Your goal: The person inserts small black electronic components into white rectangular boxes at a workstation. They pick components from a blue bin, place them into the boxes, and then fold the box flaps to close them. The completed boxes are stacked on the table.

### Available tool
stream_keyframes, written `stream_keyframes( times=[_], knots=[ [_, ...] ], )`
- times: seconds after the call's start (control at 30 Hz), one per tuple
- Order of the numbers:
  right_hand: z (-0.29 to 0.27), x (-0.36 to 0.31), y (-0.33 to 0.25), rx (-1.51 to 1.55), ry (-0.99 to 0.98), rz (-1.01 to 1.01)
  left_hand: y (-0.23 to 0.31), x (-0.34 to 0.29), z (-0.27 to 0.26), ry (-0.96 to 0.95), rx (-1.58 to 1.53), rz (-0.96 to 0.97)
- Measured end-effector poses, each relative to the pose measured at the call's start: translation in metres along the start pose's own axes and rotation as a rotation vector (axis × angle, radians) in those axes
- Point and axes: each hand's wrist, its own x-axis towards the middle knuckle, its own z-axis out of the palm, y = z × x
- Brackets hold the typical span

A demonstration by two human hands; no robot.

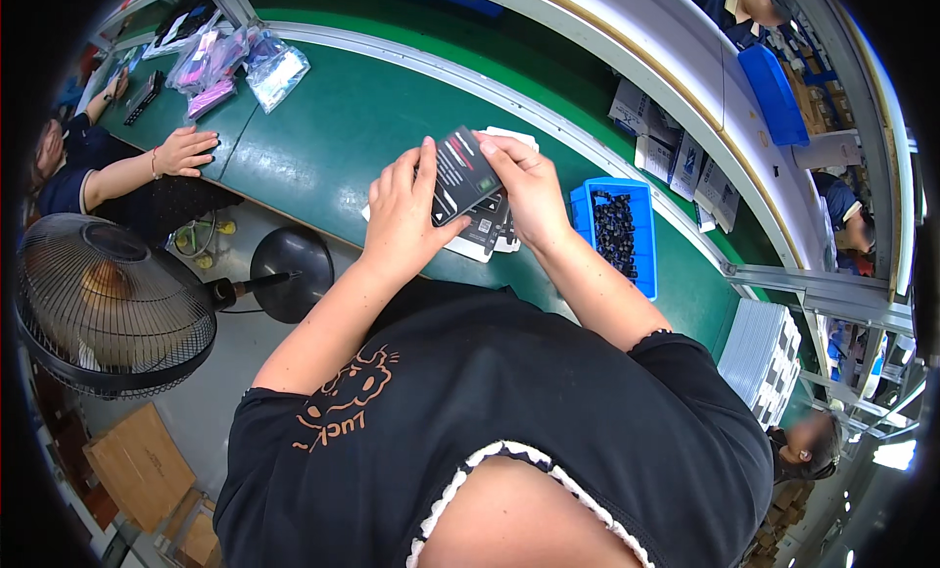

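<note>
Head view, nearest first: the person's black shirt [490,353] is showing an orange cartoon outline with a short word beside it. Just beyond, over the green table [333,147], both hands are grasping one slim dark package [458,176] — the left hand [399,211] is gripping along its left side with the thumb by the near edge, while the right hand [529,191] is pressing its thumb near the far right corner. Some fingertips are hiding beneath. Supporting opposite edges evenly and squeezing lightly would probably be sparing the package creases, and keeping fingers toward its rim would be leaving the printed face cleaner. That face is carrying pale lettering, a red accent and a small green patch; the finer lines are blurring past reading. Under the hands, printed pieces [480,237] in black and white are lying on the table, one bearing a square code. To the right, a blue bin [644,237] is holding small black parts [615,233]. Farther left, plastic bags [211,69] are lying near a co-worker's hand [184,153]; far right, white cartons [658,155] are showing blue print — too small to read.
</note>
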Motion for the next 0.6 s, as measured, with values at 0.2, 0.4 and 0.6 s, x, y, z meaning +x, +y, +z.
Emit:
stream_keyframes(
  times=[0.2, 0.4, 0.6],
  knots=[
    [0.012, -0.01, 0.007, -0.152, -0.213, -0.042, -0.004, -0.007, 0.0, 0.026, 0.055, -0.091],
    [-0.004, -0.001, 0.002, -0.398, -0.133, -0.139, -0.061, 0.002, -0.005, 0.113, 0.199, -0.325],
    [-0.083, -0.025, -0.038, -0.386, 0.353, -0.182, -0.225, 0.012, -0.015, 0.108, 0.738, -0.611]
  ],
)
